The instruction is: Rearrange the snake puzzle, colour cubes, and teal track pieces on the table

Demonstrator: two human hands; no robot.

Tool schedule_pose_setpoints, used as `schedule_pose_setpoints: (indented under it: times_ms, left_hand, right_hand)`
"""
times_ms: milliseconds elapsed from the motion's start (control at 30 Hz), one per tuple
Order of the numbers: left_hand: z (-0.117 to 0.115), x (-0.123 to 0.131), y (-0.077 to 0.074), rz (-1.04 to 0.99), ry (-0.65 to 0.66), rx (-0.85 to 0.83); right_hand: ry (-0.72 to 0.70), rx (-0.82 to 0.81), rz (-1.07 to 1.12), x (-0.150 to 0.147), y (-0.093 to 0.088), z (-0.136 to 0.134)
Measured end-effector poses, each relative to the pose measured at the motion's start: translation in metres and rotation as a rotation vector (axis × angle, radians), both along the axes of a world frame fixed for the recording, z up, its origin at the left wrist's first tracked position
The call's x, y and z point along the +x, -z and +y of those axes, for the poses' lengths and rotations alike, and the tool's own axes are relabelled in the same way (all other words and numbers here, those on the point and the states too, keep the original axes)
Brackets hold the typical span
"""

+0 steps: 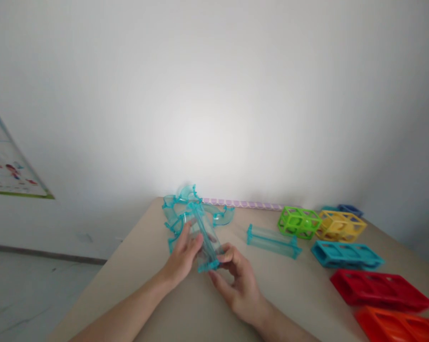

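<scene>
A clear teal plastic track piece (206, 237), long and straight with brackets at both ends, is held between my two hands above the table. My left hand (183, 254) grips its left side, with thumb and fingers closed on it. At the near end, my right hand (237, 280) pinches the bracket corner between thumb and fingers. Curved teal track pieces (224, 217) lie in a cluster just behind and to the left, partly covered by the held piece. A similar straight track piece (274, 241) rests on the table to the right.
On the right stand hollow plastic frame blocks: green (300, 222), yellow (340, 226), teal (347, 255), red (381, 290) and orange (401, 325). A purple patterned strip (246, 204) runs along the table's back edge against the wall. The table's (128, 270) left edge drops to the floor.
</scene>
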State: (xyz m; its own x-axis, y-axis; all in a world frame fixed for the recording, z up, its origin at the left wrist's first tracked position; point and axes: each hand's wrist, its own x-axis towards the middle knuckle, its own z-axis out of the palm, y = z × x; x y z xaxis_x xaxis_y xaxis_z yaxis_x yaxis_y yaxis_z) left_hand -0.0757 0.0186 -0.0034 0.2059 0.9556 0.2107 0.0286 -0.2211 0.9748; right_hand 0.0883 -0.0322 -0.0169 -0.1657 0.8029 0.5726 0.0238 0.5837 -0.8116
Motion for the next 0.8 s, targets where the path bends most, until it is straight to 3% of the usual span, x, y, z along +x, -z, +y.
schedule_pose_setpoints:
  times_ms: [133, 333, 633, 800]
  left_hand:
    - [-0.004, 0.007, 0.001, 0.052, 0.037, 0.001]
    - [-0.002, 0.005, 0.003, 0.045, 0.242, 0.123]
    - [0.002, 0.0, 0.016, 0.137, 0.188, 0.188]
    - [0.004, -0.004, 0.019, 0.15, 0.125, 0.171]
  right_hand:
    - [0.012, -0.008, -0.131, 0.01, -0.006, 0.0]
    - [0.005, -0.333, 0.027, 0.008, 0.002, 0.017]
    - [-0.013, -0.448, 0.115, 0.0, -0.002, 0.017]
    - [0.151, -0.497, 0.127, 0.005, 0.003, 0.025]
